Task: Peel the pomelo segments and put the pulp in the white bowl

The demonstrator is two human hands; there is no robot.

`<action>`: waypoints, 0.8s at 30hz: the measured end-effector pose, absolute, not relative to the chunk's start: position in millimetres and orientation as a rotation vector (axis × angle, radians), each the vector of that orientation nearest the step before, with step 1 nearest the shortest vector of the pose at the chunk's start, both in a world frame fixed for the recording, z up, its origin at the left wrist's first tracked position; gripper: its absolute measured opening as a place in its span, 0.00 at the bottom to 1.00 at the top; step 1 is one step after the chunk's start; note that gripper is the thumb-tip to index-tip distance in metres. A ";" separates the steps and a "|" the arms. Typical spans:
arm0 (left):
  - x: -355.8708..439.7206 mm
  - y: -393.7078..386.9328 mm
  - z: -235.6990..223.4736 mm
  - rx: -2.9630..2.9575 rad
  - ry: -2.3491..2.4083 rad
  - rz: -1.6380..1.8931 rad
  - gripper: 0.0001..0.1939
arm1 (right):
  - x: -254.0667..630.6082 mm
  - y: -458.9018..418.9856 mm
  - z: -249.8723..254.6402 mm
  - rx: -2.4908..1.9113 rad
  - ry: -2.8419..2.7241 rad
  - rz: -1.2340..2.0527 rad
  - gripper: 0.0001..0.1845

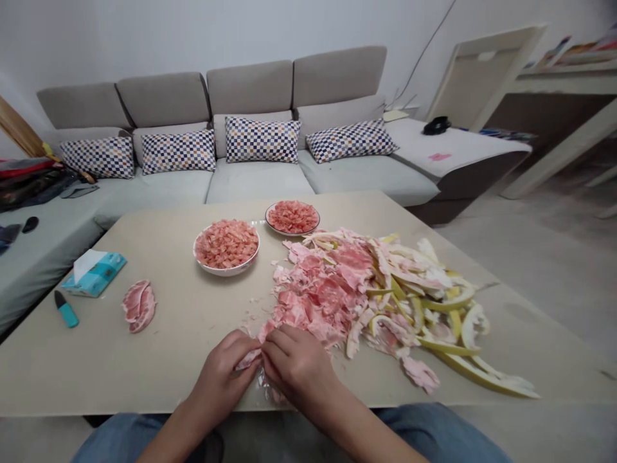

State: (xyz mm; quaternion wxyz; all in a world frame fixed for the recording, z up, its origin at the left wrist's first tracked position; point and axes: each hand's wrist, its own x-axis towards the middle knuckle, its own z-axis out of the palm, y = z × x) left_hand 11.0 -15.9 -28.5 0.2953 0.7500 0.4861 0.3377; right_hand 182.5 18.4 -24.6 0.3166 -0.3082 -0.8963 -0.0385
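My left hand (226,366) is closed on a pomelo segment (248,359), near the table's front edge. Pressed against it, my right hand (297,361) has its fingers pinched at the same segment, partly hiding it. Just beyond them spreads a heap of pink pomelo membranes (322,289), mixed on the right with yellow-green pomelo rinds (448,347). A white bowl (226,272) piled with pomelo pulp (227,243) stands ahead of my hands. Farther back, a dark-rimmed plate (292,232) holds more pulp. Another pomelo segment (139,306) lies alone on the left.
The table (183,321) also bears a blue tissue pack (96,273) and a small knife with a teal part (66,310) at the left. Behind it runs a grey sofa (260,177) with checked cushions (263,139). Small scraps lie around my hands.
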 end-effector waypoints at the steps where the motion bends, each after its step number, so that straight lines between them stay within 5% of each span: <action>1: 11.4 -15.8 -28.7 2.004 1.297 0.895 0.12 | 181.7 17.8 -25.7 -0.826 -2.346 -0.102 0.12; 14: 3.3 -16.3 -23.6 2.026 1.369 1.006 0.09 | 204.1 30.2 -2.0 -0.935 -2.137 0.607 0.09; 24: 7.9 -16.0 -29.1 2.032 1.387 1.024 0.08 | 192.2 20.0 -14.2 -0.806 -2.392 0.004 0.07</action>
